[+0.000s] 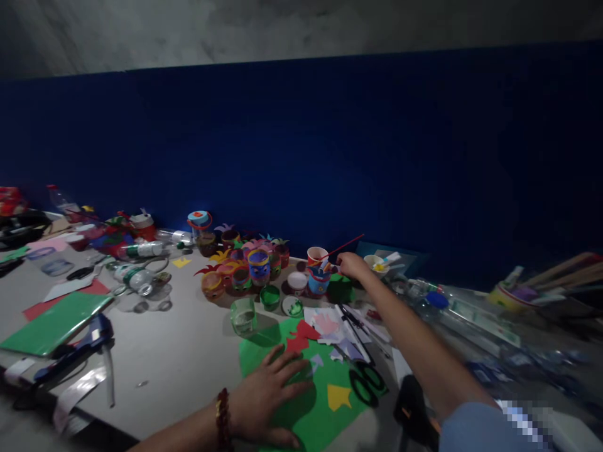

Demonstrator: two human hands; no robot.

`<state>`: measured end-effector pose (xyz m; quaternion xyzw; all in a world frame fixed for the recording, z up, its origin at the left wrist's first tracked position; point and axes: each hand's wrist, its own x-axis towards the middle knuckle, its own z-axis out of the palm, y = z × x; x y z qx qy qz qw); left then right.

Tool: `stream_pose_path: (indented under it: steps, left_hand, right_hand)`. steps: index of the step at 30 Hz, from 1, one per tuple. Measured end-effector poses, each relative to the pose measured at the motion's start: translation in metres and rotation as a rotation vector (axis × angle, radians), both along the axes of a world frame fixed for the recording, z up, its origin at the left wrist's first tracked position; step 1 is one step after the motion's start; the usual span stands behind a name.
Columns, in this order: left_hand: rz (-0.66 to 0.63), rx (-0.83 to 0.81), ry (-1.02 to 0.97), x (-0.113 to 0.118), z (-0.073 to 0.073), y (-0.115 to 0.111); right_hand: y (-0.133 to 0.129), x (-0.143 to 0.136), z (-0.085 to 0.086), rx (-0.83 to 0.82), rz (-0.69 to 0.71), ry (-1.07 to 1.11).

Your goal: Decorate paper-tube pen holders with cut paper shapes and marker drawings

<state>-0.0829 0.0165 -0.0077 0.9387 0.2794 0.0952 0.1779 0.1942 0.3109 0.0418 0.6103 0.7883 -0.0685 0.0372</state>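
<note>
Green paper [318,419] lies under our spread left hand [266,394]; cups [259,267] stand decorated, cut shapes [338,397] loose; our right hand [353,266]: grip unclear.

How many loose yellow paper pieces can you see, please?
2: one yellow piece on the green sheet, right of the left hand; another on the table, left of the decorated cups. More may be hidden.

Left hand [271,397] flat on green paper [325,427], fingers spread; right hand [353,267] just beside a blue cup [319,284], grip unclear. Black-handled scissors [368,380] at sheet's right edge. Decorated cups [259,269] clustered near dark-blue wall [282,144]
</note>
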Motion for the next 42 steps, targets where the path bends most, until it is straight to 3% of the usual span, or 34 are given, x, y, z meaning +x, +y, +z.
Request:
stream_pose_path:
  steps: [9, 17, 20, 23, 26, 30, 32, 37, 42]
  left_hand:
    - [0.009, 0.021, -0.01, 0.001, 0.002, -0.001]
    - [0.007, 0.068, -0.018, 0.002, 0.001, -0.001]
    - [0.008, 0.028, 0.001, 0.002, 0.002, -0.001]
    - [0.027, 0.015, -0.031, 0.001, -0.001, -0.001]
    - [0.106, 0.021, -0.175, -0.003, -0.005, 0.001]
    - [0.254, 0.04, -0.402, -0.004, -0.004, 0.0]
    - [0.272, 0.068, -0.438, -0.001, 0.0, -0.004]
    - [0.087, 0.183, -0.239, 0.011, 0.01, -0.024]
    - [-0.002, 0.116, -0.017, 0.011, 0.009, -0.039]
  right_hand:
    - [-0.017, 0.002, 0.018, 0.082, -0.003, 0.018]
    - [-0.038, 0.003, 0.046, 0.214, -0.138, 0.045]
    - [-0.056, 0.015, 0.059, 0.218, -0.141, 0.109]
    - [-0.09, 0.024, 0.063, 0.167, -0.029, 0.231]
    - [-0.141, 0.021, 0.052, 0.052, 0.154, 0.376]
    - [-0.214, 0.0, 0.019, -0.145, 0.361, 0.618]
    - [-0.241, -0.014, 0.001, -0.191, 0.307, 0.649]
    - [-0.271, -0.046, -0.03, -0.191, 0.279, 0.639]
    - [-0.278, -0.043, -0.028, -0.114, 0.308, 0.547]
